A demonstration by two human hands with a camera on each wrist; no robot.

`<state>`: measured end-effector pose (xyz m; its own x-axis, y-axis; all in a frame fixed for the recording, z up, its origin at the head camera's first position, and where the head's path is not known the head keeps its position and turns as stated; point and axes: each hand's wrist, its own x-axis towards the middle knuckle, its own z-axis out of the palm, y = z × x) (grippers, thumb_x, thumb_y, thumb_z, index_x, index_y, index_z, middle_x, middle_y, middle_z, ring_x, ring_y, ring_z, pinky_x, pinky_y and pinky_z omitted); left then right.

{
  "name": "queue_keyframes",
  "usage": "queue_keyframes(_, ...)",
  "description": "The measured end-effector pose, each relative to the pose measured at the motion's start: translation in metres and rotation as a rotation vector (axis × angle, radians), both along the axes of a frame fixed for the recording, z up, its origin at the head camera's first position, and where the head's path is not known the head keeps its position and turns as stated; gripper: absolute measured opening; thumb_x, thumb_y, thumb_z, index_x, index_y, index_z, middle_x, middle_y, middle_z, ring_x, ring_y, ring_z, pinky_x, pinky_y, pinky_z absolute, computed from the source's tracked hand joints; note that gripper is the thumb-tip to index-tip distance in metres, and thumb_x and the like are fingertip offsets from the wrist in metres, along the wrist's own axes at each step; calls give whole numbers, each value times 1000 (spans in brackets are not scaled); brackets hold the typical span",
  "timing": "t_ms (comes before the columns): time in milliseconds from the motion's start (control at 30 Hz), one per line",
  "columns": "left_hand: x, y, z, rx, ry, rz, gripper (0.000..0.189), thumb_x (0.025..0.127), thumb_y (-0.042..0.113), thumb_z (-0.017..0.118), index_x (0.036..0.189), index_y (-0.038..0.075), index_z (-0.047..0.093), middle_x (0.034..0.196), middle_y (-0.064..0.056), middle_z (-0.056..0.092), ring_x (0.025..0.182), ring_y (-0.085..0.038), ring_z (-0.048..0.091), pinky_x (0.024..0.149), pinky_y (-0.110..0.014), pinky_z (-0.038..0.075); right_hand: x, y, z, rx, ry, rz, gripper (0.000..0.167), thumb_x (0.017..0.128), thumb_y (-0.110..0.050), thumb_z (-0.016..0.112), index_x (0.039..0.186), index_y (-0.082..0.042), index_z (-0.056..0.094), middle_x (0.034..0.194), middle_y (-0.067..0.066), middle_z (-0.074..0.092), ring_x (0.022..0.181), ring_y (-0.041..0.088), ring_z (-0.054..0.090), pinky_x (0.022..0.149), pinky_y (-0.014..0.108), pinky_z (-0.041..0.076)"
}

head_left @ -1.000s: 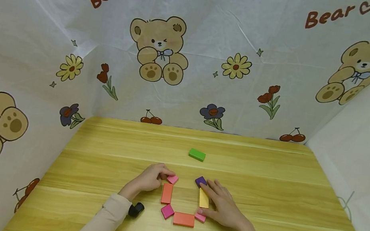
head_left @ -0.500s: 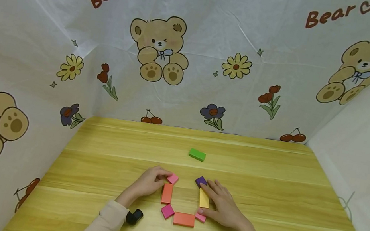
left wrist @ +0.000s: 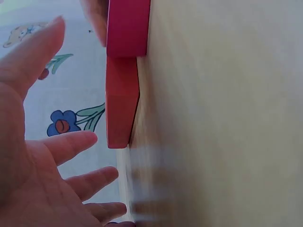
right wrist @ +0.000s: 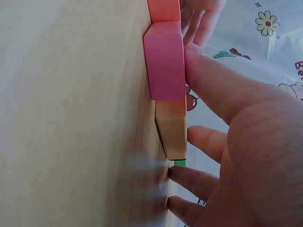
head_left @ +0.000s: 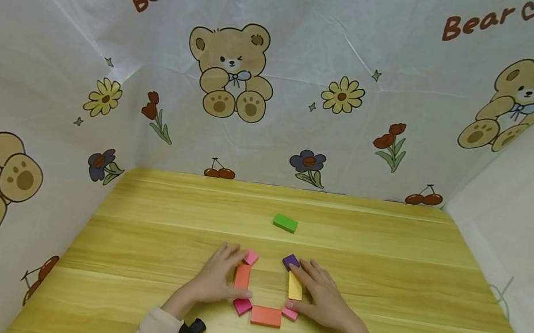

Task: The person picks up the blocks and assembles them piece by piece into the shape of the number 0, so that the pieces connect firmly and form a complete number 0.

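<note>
You are squaring the block ring: spread left hand (head_left: pixel 217 276) pressing orange block (head_left: pixel 242 276), spread right hand (head_left: pixel 321 299) steadying yellow block (head_left: pixel 294 286); next, close the gaps evenly.

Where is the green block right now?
In the head view the green block lies alone on the wooden table, beyond the ring of coloured blocks and both hands, toward the bear-print backdrop.
</note>
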<state>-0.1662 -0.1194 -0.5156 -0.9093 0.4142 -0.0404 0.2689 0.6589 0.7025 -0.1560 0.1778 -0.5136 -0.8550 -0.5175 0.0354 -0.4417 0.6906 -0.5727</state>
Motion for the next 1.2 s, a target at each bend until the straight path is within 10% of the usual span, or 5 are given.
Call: queue_keyframes(1200, 14, -2, -18, -35, 65, -15, 98, 73, 58, 78, 152, 16, 37, 160, -15, 24, 150, -43, 1, 118, -62, -2, 0, -1, 1, 13, 11, -1, 76, 87, -44, 70, 149, -11, 43, 154, 24, 35, 144, 49, 22, 113, 68, 18)
